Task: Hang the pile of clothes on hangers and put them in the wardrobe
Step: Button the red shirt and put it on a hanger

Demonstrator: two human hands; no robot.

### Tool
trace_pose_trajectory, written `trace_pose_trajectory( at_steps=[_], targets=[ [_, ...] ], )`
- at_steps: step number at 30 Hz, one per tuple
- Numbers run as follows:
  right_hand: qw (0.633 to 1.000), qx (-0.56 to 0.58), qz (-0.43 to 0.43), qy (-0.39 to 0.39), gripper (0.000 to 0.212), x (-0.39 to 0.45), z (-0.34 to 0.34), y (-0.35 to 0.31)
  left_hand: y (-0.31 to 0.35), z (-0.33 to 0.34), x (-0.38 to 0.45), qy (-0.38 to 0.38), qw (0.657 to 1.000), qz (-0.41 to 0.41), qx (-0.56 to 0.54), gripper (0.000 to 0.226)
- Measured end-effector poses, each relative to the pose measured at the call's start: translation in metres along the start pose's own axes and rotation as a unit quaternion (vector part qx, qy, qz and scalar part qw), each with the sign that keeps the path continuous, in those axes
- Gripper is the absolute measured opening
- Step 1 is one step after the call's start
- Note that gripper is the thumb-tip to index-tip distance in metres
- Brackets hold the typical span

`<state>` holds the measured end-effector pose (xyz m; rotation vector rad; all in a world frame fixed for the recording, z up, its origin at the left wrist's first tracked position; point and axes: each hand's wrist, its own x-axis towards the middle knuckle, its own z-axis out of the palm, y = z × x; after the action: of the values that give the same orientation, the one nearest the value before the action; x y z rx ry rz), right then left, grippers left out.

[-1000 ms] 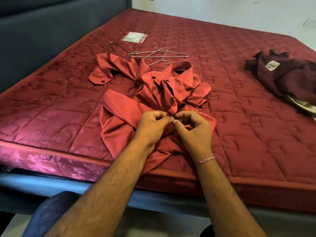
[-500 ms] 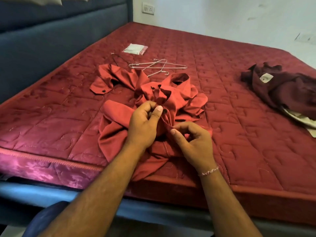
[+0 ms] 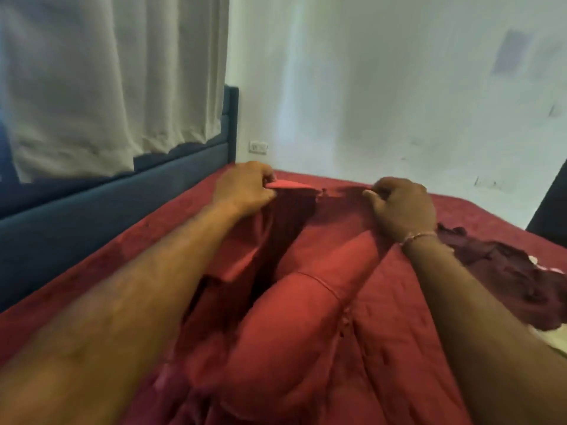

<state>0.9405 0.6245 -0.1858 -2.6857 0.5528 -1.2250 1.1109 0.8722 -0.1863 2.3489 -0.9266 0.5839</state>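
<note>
A red shirt (image 3: pixel 310 289) hangs lifted in front of me above the red mattress (image 3: pixel 147 237). My left hand (image 3: pixel 245 188) grips its top edge on the left, fingers curled round the cloth. Level with it, my right hand (image 3: pixel 402 207) pinches the top edge on the right. The shirt's body and a sleeve droop between my arms down to the bed. A dark maroon garment (image 3: pixel 503 265) lies crumpled on the mattress at the right. The wire hangers are hidden behind the lifted shirt.
A dark blue headboard (image 3: pixel 92 204) runs along the left with a grey curtain (image 3: pixel 107 81) above it. A white wall (image 3: pixel 383 93) with a socket (image 3: pixel 257 147) stands behind the bed. A dark edge (image 3: pixel 549 204) shows at the far right.
Both hands have left the shirt's buttons, taken its top edge and raised it off the mattress, spread apart. The view has tilted up towards the wall and curtain.
</note>
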Motion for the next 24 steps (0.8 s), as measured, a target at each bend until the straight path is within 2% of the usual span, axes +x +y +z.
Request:
trace_pose_trajectory(
  at_steps=[1, 2, 4, 5, 7, 9, 11, 13, 14, 16, 18, 19, 22, 24],
  targets=[
    [0.997, 0.002, 0.016, 0.076, 0.019, 0.007, -0.002, -0.002, 0.006, 0.003, 0.008, 0.043, 0.998, -0.002, -0.049, 0.012],
    [0.992, 0.012, 0.024, 0.125, 0.019, 0.007, -0.003, -0.003, 0.007, 0.008, 0.010, 0.046, 0.995, 0.002, -0.088, 0.010],
    [0.986, 0.012, 0.031, 0.163, 0.020, -0.005, -0.004, -0.003, 0.005, 0.017, 0.001, -0.023, 0.992, 0.020, -0.124, 0.016],
    [0.986, -0.001, 0.028, 0.164, 0.021, -0.017, -0.002, -0.002, -0.001, 0.022, -0.008, -0.089, 0.985, 0.019, -0.145, 0.024],
    [0.990, -0.036, 0.016, 0.138, 0.024, -0.059, 0.008, 0.002, -0.018, 0.032, -0.040, -0.236, 0.957, 0.031, -0.165, 0.036],
    [0.994, -0.065, -0.003, 0.083, 0.027, -0.114, 0.017, 0.001, -0.037, 0.037, -0.076, -0.326, 0.937, 0.092, -0.090, 0.041],
    [0.998, -0.050, 0.010, 0.020, 0.026, -0.170, 0.026, -0.002, -0.048, 0.036, -0.114, -0.380, 0.916, 0.093, -0.088, 0.028],
    [0.996, 0.033, 0.073, -0.041, 0.020, -0.214, 0.030, -0.008, -0.052, 0.027, -0.150, -0.399, 0.896, 0.060, -0.183, 0.009],
    [0.984, 0.111, 0.113, -0.081, 0.016, -0.234, 0.031, -0.014, -0.052, 0.023, -0.169, -0.399, 0.887, 0.034, -0.232, 0.005],
    [0.929, 0.282, 0.184, -0.152, 0.017, -0.262, 0.028, -0.033, -0.048, 0.017, -0.201, -0.341, 0.899, 0.004, -0.275, 0.013],
    [0.849, 0.420, 0.251, -0.199, 0.022, -0.283, 0.020, -0.059, -0.043, 0.017, -0.231, -0.255, 0.920, -0.022, -0.298, 0.028],
    [0.811, 0.467, 0.276, -0.219, 0.024, -0.294, 0.017, -0.072, -0.039, 0.018, -0.247, -0.236, 0.915, -0.036, -0.326, 0.029],
    [0.737, 0.543, 0.319, -0.246, 0.030, -0.319, 0.016, -0.099, -0.026, 0.019, -0.290, -0.255, 0.865, -0.094, -0.422, 0.022],
    [0.688, 0.588, 0.358, -0.230, 0.033, -0.332, 0.015, -0.111, -0.014, 0.018, -0.314, -0.268, 0.826, -0.137, -0.477, 0.014]
  ],
)
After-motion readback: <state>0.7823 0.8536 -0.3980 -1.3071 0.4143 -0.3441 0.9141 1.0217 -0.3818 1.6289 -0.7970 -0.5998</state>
